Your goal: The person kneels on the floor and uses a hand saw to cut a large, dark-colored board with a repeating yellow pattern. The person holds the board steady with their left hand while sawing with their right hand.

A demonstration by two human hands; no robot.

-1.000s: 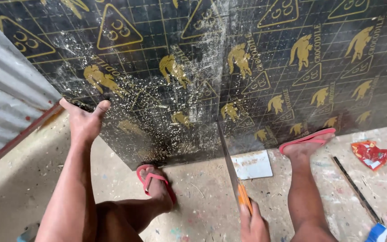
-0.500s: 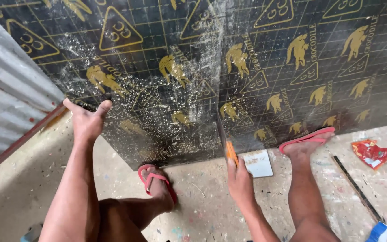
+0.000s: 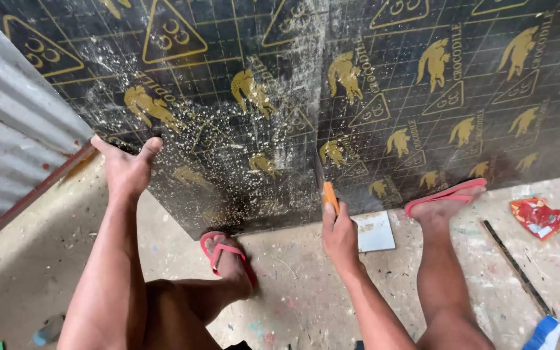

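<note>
A large black board [image 3: 371, 84] printed with yellow animal and triangle marks lies across the floor, speckled with pale sawdust. My left hand [image 3: 126, 167] grips its left corner edge. My right hand [image 3: 339, 233] holds a hand saw by its orange handle [image 3: 329, 196], and the thin blade runs up into a cut in the board. Both my feet in red flip-flops are planted at the board's near edge, the left foot [image 3: 228, 256] and the right foot [image 3: 445, 198].
A corrugated metal sheet [image 3: 8, 142] stands at the left. A small white tile [image 3: 374, 230] lies on the dusty concrete floor between my feet. A red wrapper [image 3: 539, 217], a thin dark rod [image 3: 520, 272] and a blue-white object [image 3: 542, 334] lie at the right.
My right hand has pushed the saw forward and up, from low near my body to the board's edge. The left hand has stayed on the corner.
</note>
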